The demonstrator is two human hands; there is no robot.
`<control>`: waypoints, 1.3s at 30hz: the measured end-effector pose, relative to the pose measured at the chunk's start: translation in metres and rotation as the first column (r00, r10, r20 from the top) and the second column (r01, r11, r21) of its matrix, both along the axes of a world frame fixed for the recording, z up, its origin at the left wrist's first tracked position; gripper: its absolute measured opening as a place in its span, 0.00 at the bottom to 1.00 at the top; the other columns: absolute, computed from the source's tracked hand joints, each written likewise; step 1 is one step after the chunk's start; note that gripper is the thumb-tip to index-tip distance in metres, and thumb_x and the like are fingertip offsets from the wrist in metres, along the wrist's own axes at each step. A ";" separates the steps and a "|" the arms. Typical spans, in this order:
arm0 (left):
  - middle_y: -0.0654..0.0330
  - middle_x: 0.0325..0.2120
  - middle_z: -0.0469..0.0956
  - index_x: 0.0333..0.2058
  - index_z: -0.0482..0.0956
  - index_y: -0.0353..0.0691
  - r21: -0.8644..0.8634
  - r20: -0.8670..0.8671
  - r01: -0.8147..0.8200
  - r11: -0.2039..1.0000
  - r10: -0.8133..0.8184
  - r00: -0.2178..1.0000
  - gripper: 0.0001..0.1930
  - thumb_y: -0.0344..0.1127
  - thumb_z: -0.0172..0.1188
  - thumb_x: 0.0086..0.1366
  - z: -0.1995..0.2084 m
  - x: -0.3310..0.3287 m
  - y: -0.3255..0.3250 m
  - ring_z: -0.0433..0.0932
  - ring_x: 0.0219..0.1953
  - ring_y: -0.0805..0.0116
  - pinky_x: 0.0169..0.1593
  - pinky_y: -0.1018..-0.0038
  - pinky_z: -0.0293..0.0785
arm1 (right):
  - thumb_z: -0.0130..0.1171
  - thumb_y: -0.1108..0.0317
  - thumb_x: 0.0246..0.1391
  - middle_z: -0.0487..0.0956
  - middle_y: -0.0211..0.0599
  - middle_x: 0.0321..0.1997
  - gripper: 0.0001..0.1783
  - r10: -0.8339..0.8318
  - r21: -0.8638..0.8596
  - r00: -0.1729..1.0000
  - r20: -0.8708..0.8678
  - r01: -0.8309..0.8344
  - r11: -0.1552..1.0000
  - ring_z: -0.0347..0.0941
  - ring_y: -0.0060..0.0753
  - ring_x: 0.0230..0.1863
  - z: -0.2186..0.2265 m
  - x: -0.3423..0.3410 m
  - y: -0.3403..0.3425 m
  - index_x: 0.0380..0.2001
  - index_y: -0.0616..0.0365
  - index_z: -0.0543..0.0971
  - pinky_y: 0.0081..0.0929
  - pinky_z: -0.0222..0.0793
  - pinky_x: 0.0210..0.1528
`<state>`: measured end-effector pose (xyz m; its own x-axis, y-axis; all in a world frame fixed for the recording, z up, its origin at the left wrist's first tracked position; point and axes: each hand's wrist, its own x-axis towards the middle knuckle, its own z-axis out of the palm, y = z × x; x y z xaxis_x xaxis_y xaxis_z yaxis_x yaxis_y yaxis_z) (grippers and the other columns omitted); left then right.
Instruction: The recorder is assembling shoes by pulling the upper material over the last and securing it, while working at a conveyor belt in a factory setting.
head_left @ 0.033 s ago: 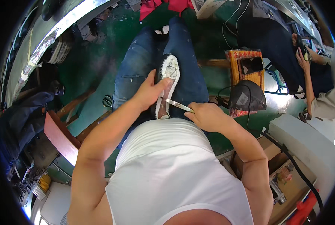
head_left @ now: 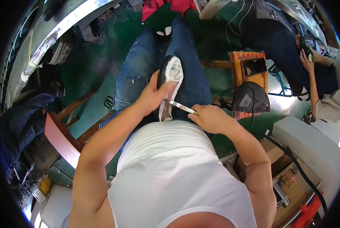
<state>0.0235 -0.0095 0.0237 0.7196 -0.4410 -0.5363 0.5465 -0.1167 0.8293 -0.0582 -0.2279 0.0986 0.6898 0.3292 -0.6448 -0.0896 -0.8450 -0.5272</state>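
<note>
Shoe being worked on a seated person's lap, seen from above. The shoe (head_left: 173,70) lies underside up along the blue jeans (head_left: 133,85), toe pointing far, heel near the white shirt (head_left: 166,159). The left hand (head_left: 156,92) grips it around the middle, thumb across the underside; the right hand (head_left: 208,116) is closed on a slim metal tool (head_left: 183,107), whose tip meets or nearly meets the shoe beside the left thumb; actual contact cannot be told. Pale stitching runs along the visible rim, the forefoot is whitish and the heel part reddish brown. No outer sole covers the underside, so the work appears partly done, with the bottom presumably unfinished; how much of the edge has been treated is unclear. Surroundings: green floor (head_left: 97,72); at far left, a table (head_left: 73,21) with a shiny edge; at left, a pink board (head_left: 59,138); at right, a dark phone (head_left: 255,66) on an orange mat (head_left: 240,68); farther right, a co-worker's hand (head_left: 306,60); at near right, a cardboard box (head_left: 303,178).
</note>
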 end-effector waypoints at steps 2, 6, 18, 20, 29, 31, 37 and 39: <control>0.43 0.71 0.40 0.71 0.29 0.36 -0.009 0.251 0.250 0.968 -0.240 0.938 0.47 0.44 0.54 0.70 -0.010 -0.021 0.023 0.41 0.73 0.56 0.71 0.66 0.43 | 0.49 0.51 0.65 0.81 0.52 0.31 0.22 -0.005 0.061 1.000 -0.014 0.006 0.998 0.78 0.55 0.35 -0.009 -0.007 -0.013 0.34 0.64 0.75 0.47 0.73 0.38; 0.44 0.71 0.39 0.70 0.22 0.40 0.129 0.256 0.359 0.924 -0.381 0.889 0.46 0.39 0.51 0.71 -0.017 -0.044 0.040 0.41 0.72 0.58 0.71 0.68 0.42 | 0.48 0.51 0.66 0.80 0.50 0.28 0.24 -0.035 0.203 0.901 -0.433 0.135 0.970 0.79 0.47 0.27 -0.003 0.014 -0.023 0.32 0.65 0.75 0.39 0.73 0.33; 0.35 0.66 0.53 0.70 0.27 0.35 0.306 0.332 0.258 0.916 -0.357 0.873 0.48 0.35 0.56 0.65 -0.008 -0.024 0.036 0.54 0.69 0.51 0.69 0.68 0.51 | 0.49 0.55 0.65 0.79 0.57 0.31 0.20 -0.044 0.050 0.983 0.181 0.035 0.998 0.75 0.65 0.34 0.000 0.023 0.010 0.34 0.65 0.72 0.50 0.72 0.38; 0.32 0.62 0.58 0.65 0.49 0.23 0.441 0.476 0.115 0.890 -0.341 0.811 0.45 0.39 0.65 0.59 -0.003 -0.015 0.028 0.58 0.67 0.43 0.69 0.60 0.54 | 0.47 0.57 0.67 0.80 0.52 0.30 0.19 -0.182 0.182 0.968 0.173 0.150 0.972 0.79 0.53 0.31 -0.024 0.008 -0.003 0.34 0.66 0.73 0.42 0.74 0.35; 0.44 0.57 0.71 0.65 0.55 0.21 -0.015 -0.116 -0.113 0.993 0.111 0.987 0.43 0.49 0.62 0.65 0.002 0.071 0.031 0.74 0.54 0.58 0.57 0.68 0.71 | 0.42 0.58 0.70 0.80 0.38 0.30 0.21 -0.633 0.457 0.709 -0.313 0.696 0.554 0.78 0.27 0.28 -0.078 -0.030 -0.023 0.39 0.67 0.75 0.26 0.74 0.33; 0.44 0.53 0.74 0.64 0.57 0.22 -0.100 0.037 -0.119 0.988 0.123 0.992 0.41 0.47 0.63 0.64 0.071 0.107 0.050 0.77 0.50 0.62 0.54 0.69 0.74 | 0.41 0.58 0.70 0.80 0.38 0.30 0.21 -0.617 0.501 0.701 -0.356 0.701 0.507 0.78 0.28 0.28 -0.090 -0.026 -0.025 0.39 0.67 0.75 0.26 0.74 0.33; 0.45 0.44 0.79 0.53 0.71 0.25 0.408 0.685 -0.226 0.884 -0.133 0.716 0.32 0.49 0.62 0.61 0.212 0.317 0.031 0.80 0.44 0.60 0.48 0.66 0.76 | 0.38 0.59 0.72 0.81 0.39 0.30 0.22 -0.557 0.424 0.653 -0.513 0.757 0.497 0.79 0.28 0.27 -0.100 0.008 -0.036 0.39 0.68 0.75 0.27 0.75 0.33; 0.43 0.44 0.79 0.53 0.71 0.28 0.665 0.710 -0.298 0.685 -0.457 0.536 0.32 0.50 0.61 0.61 0.233 0.402 0.019 0.80 0.44 0.53 0.50 0.62 0.75 | 0.38 0.59 0.72 0.81 0.39 0.30 0.22 -0.543 0.406 0.641 -0.543 0.766 0.499 0.79 0.28 0.27 -0.093 0.022 -0.038 0.39 0.68 0.75 0.27 0.75 0.34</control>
